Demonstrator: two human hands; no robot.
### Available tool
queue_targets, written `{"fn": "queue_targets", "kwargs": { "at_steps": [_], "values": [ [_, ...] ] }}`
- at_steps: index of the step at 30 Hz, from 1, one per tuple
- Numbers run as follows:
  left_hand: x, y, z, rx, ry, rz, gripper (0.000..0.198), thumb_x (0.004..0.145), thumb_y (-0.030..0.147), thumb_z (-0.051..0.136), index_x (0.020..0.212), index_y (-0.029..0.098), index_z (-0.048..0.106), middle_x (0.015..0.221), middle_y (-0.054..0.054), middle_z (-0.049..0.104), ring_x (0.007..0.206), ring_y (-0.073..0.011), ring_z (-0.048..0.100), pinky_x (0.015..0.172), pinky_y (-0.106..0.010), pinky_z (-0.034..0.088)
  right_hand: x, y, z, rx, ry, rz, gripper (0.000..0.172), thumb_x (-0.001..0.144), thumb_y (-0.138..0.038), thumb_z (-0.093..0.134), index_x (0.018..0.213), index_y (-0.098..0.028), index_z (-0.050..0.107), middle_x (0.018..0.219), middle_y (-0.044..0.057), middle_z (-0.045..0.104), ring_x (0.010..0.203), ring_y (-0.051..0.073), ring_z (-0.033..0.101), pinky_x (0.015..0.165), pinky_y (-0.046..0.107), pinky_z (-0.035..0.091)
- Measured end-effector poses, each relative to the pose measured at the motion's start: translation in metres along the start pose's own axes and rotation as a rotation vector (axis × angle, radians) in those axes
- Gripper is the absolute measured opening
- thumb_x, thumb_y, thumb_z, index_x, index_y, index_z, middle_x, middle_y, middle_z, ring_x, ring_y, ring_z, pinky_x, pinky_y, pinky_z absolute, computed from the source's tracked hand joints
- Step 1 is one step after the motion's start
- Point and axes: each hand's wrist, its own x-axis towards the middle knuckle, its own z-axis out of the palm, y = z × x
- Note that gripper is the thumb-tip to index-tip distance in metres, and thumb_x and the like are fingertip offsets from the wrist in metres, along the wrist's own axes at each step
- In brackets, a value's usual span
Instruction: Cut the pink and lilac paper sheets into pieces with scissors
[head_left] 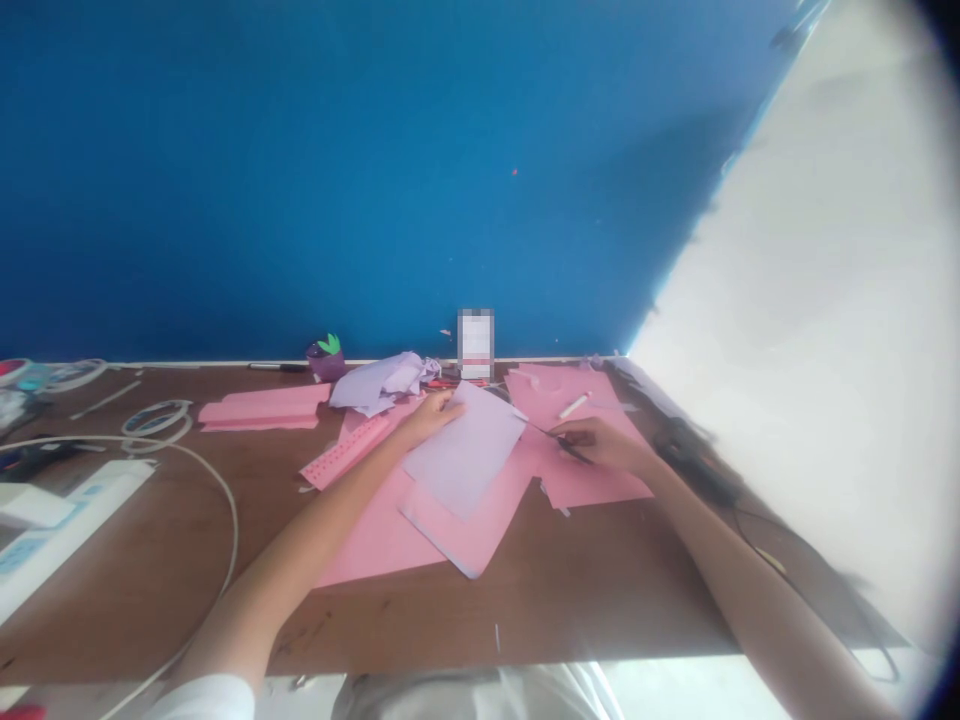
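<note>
A lavender sheet of paper (466,450) is pinched at its upper left corner by my left hand (436,412). My right hand (589,442) is closed round the dark handles of a pair of scissors (574,450). The scissor blades point left and reach the upper right edge of the lavender sheet. Beneath that sheet lie pink sheets of paper (375,545), spread over the brown table (585,600). A white marker (575,405) rests on the pink paper (600,490) just beyond my right hand.
Crumpled lavender paper (382,382), folded pink paper (262,408) and a purple eggplant-shaped object (325,358) stand toward the back left. A white power strip (71,530) and a looping cable (234,520) lie at left. A dark tool with a cord (694,460) sits by the right wall.
</note>
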Motion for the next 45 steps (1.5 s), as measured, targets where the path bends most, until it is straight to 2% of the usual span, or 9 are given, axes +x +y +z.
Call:
{"fn": "queue_targets", "kwargs": {
  "at_steps": [10, 17, 25, 45],
  "values": [
    [0.0014, -0.0042, -0.0002, -0.04, 0.032, -0.015, 0.048, 0.072, 0.045, 0.066, 0.105, 0.011, 0.061, 0.101, -0.011, 0.067, 0.084, -0.0215, 0.064, 0.069, -0.029, 0.049, 0.0008, 0.0005, -0.0018, 0.102, -0.043, -0.021, 0.036, 0.074, -0.038, 0.062, 0.105, -0.019, 0.067, 0.073, 0.006, 0.067, 0.066, 0.019, 0.061, 0.058, 0.03, 0.049],
    [0.0035, -0.006, -0.0014, -0.051, 0.014, -0.023, 0.049, 0.072, 0.045, 0.066, 0.107, 0.011, 0.06, 0.101, -0.012, 0.067, 0.083, -0.021, 0.064, 0.068, -0.028, 0.049, -0.0028, -0.0032, -0.0084, 0.169, -0.079, 0.032, 0.038, 0.076, -0.038, 0.062, 0.107, -0.017, 0.063, 0.065, 0.001, 0.06, 0.05, 0.011, 0.051, 0.048, 0.024, 0.039],
    [0.0025, -0.0044, -0.0006, -0.048, 0.029, -0.029, 0.049, 0.072, 0.045, 0.067, 0.105, 0.011, 0.06, 0.099, -0.011, 0.067, 0.082, -0.0212, 0.064, 0.068, -0.029, 0.049, -0.0028, 0.0007, -0.0065, 0.18, -0.081, 0.061, 0.036, 0.075, -0.037, 0.062, 0.105, -0.018, 0.064, 0.064, 0.001, 0.059, 0.051, 0.011, 0.05, 0.047, 0.023, 0.035],
    [0.0024, -0.0025, 0.0001, -0.049, 0.042, -0.039, 0.05, 0.07, 0.045, 0.068, 0.104, 0.01, 0.061, 0.101, -0.012, 0.067, 0.083, -0.0208, 0.064, 0.068, -0.028, 0.049, -0.0033, 0.0024, -0.0065, 0.131, -0.041, 0.059, 0.039, 0.075, -0.038, 0.061, 0.107, -0.016, 0.065, 0.065, 0.003, 0.061, 0.055, 0.014, 0.054, 0.05, 0.025, 0.04]
  ]
}}
